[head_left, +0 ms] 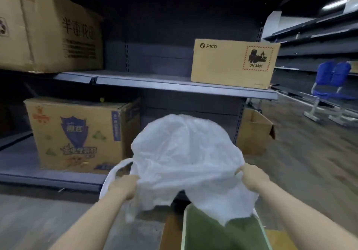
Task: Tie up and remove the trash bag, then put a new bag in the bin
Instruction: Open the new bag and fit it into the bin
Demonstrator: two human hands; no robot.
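A white translucent trash bag [186,152] billows in the air in front of me, puffed up like a dome. My left hand [124,186] grips the bag's left edge, with a loop handle hanging beside it. My right hand [251,175] grips the bag's right edge. Below the bag stands a green bin [222,232] with a pale rim, its open mouth partly covered by the bag's lower edge. The bag hangs above the bin, not inside it.
A grey metal shelf unit [174,86] stands ahead with a PICO carton [232,63] on it. A printed carton [77,133] sits on the low shelf at left, a large carton [48,26] above. An open box [255,131] and blue chairs [333,88] are at right.
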